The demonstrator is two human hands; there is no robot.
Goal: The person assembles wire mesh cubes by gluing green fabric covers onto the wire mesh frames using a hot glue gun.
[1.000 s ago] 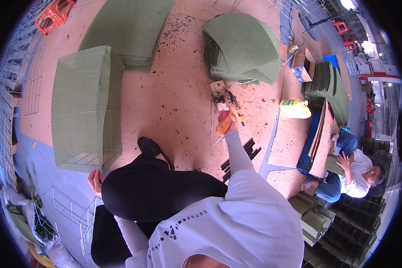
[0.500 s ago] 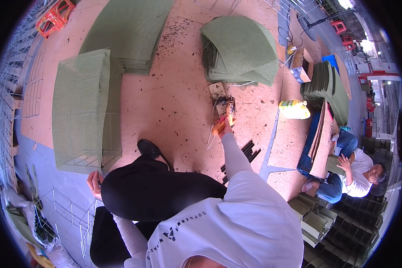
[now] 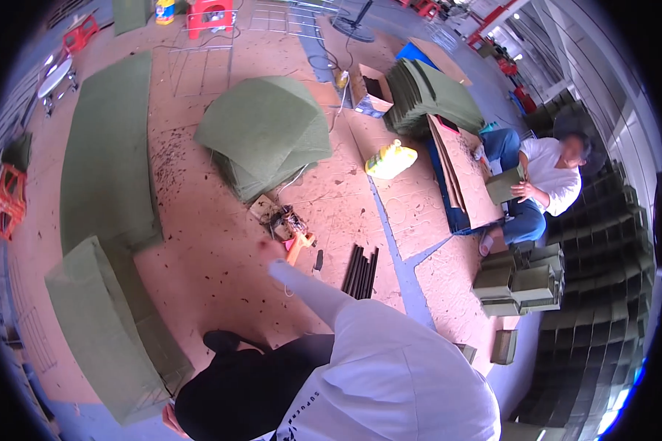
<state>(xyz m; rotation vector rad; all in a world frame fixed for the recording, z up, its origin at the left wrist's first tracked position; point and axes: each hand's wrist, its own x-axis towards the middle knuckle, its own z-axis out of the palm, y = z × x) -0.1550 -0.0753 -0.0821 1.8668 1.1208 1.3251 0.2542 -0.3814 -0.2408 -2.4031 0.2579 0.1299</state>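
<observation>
Head view: right hand (image 3: 272,251), blurred, near orange tool (image 3: 299,245).

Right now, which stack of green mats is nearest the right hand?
The fanned, curled stack of green mats just beyond the right hand; the others lie flat farther left or by the seated person.

Green felt sheets (image 3: 268,132) lie heaped near a yellow jug (image 3: 390,159), beside a seated person (image 3: 544,180) holding perhaps a folded box.

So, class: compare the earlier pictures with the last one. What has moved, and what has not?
The right hand has pulled back a little from the orange tool on the floor and holds nothing clearly visible. The head has turned, shifting the whole view. The green mats, black rods and seated person stayed put.
</observation>
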